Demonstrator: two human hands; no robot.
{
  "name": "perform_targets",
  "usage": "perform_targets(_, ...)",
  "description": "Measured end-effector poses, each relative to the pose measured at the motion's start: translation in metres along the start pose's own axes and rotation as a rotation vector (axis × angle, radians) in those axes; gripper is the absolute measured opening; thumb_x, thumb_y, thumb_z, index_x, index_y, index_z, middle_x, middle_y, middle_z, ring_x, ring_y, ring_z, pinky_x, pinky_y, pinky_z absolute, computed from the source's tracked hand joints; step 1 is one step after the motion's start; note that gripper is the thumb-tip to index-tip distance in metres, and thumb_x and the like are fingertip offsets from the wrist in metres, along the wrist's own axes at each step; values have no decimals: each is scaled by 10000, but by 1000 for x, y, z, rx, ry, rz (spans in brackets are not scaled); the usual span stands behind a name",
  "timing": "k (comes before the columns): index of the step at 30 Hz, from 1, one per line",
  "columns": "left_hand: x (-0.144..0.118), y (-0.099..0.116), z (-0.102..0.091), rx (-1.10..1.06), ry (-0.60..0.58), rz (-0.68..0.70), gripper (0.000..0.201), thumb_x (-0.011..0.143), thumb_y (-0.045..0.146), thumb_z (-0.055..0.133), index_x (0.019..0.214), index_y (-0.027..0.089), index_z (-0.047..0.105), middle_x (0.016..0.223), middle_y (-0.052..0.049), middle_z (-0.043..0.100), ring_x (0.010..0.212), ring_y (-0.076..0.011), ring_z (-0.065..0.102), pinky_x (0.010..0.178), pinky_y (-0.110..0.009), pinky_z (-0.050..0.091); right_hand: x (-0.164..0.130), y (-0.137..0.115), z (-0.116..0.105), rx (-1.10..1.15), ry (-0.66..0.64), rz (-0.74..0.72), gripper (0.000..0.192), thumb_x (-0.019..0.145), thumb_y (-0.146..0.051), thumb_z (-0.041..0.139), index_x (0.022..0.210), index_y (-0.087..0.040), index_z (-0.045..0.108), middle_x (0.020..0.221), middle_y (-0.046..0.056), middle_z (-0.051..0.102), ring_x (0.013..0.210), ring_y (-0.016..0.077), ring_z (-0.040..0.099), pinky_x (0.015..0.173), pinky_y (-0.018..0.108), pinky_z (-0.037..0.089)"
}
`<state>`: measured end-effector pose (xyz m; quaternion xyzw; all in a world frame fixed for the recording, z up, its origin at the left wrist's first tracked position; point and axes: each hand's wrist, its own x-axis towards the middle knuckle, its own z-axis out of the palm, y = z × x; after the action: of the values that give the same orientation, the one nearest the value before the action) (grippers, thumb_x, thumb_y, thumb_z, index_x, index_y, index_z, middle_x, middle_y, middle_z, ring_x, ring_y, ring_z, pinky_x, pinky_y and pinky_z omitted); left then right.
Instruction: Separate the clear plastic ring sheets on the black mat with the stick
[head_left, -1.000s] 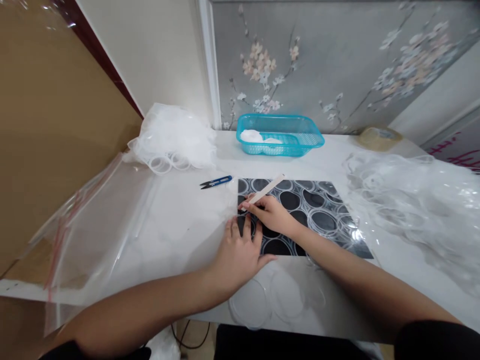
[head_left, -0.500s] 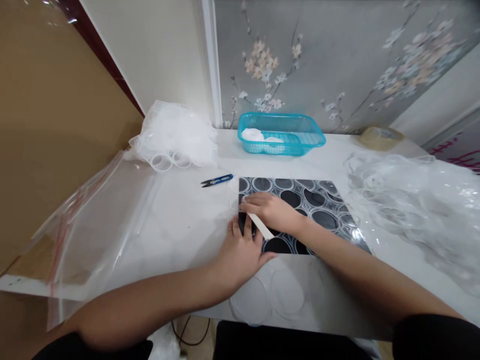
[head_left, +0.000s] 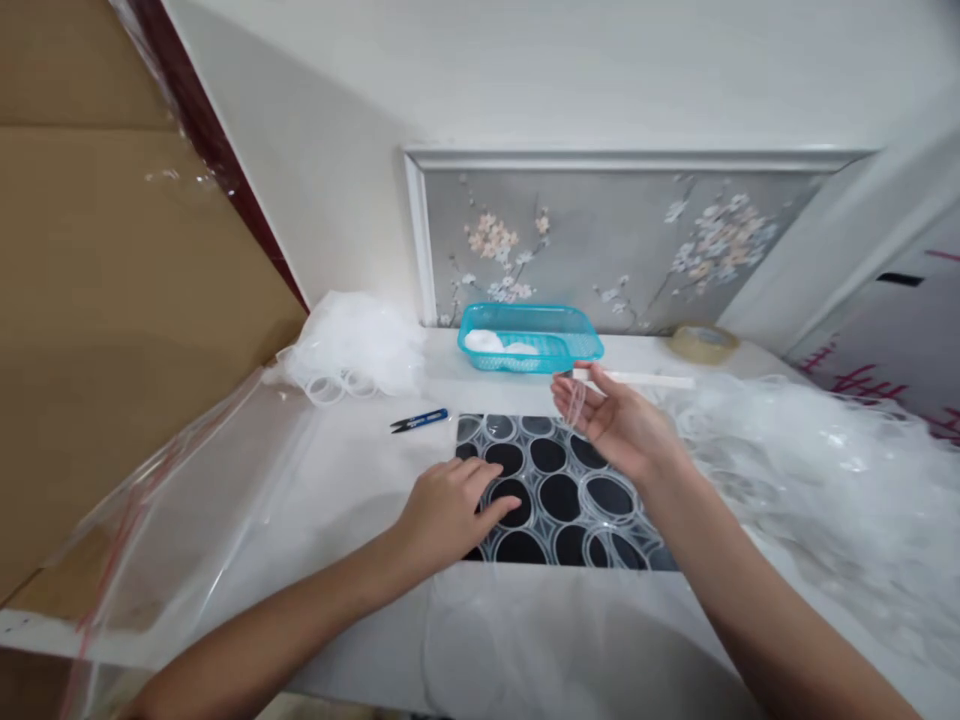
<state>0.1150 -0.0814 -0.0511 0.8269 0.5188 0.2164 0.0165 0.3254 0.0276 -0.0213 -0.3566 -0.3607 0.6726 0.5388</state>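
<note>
My left hand (head_left: 457, 505) lies palm down with fingers apart on the left part of a dark sheet (head_left: 541, 488) patterned with pale rings and black ovals. My right hand (head_left: 619, 425) is raised over the sheet's far right side, palm turned up. Between thumb and fingers it grips a flat white strip (head_left: 645, 379), which points to the right. Thin clear loops (head_left: 576, 402) hang against its fingers; what they are exactly cannot be made out. Beyond the sheet's left corner lie blue thread snips (head_left: 420, 420), touched by neither hand.
A turquoise plastic basket (head_left: 589, 349) with white round pieces stands against the wall. To its left sits a bag of white rings (head_left: 360, 345). A tape roll (head_left: 703, 343) and a heap of clear ring material (head_left: 832, 480) are on the right. Clear zip bags (head_left: 202, 500) lie left.
My right hand has lifted off the sheet and moved right and away from me, carrying the white strip and loops. My left hand has spread on the sheet. The head view has tilted up.
</note>
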Motion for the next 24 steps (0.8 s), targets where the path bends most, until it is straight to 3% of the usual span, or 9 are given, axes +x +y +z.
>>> perform_targets(3, 31, 15, -35, -246, 262, 22, 295, 953, 437, 519, 1072, 188, 622, 1047, -46, 666, 978, -185, 614, 879, -357, 513, -14, -18, 14, 17, -141, 40, 153, 902, -384, 525, 963, -249, 562, 987, 75, 729, 996, 210, 686, 905, 382, 563)
perform_targets(5, 50, 31, -59, -322, 299, -47, 266, 930, 427, 558, 1084, 220, 623, 1032, -21, 657, 926, -166, 608, 803, -322, 529, -24, -29, 23, 13, -213, 21, 163, 923, -388, 479, 970, -248, 548, 1046, 80, 717, 1051, 220, 664, 928, 390, 549)
perform_targets(9, 78, 59, -88, -421, 201, -174, 248, 887, 460, 593, 988, 250, 679, 966, 8, 680, 735, -142, 589, 619, -271, 507, -47, -47, 32, 49, -313, -23, 199, 914, -394, 478, 973, -224, 564, 1059, 96, 703, 1026, 239, 664, 887, 406, 549)
perform_targets(13, 91, 72, -90, -620, 114, -208, 260, 846, 446, 644, 934, 210, 708, 893, -10, 694, 642, -113, 555, 588, -241, 478, -64, -58, 32, 71, -376, -92, 214, 901, -418, 520, 914, -235, 629, 1063, 65, 690, 1005, 205, 643, 898, 362, 507)
perform_targets(16, 92, 73, -87, -848, 51, -237, 269, 814, 410, 687, 942, 174, 695, 821, -20, 686, 589, -88, 544, 504, -191, 436, -71, -61, 32, 147, -449, -110, 192, 898, -399, 554, 893, -254, 680, 1039, 33, 686, 976, 161, 623, 905, 306, 471)
perform_targets(19, 88, 71, -85, -1032, -104, -255, 285, 783, 421, 718, 788, 143, 654, 551, 20, 597, 424, -60, 472, 382, -156, 322, -75, -59, 35, 182, -489, -76, 196, 895, -388, 569, 896, -246, 704, 965, 27, 682, 852, 134, 615, 852, 294, 475)
perform_targets(24, 83, 63, -86, -1087, -313, -226, 378, 859, 491, 629, 783, 126, 694, 342, 41, 458, 281, -34, 347, 334, -150, 201, -75, -57, 38, 183, -539, 31, 212, 869, -390, 618, 879, -199, 710, 673, -8, 629, 577, 71, 542, 610, 213, 468)
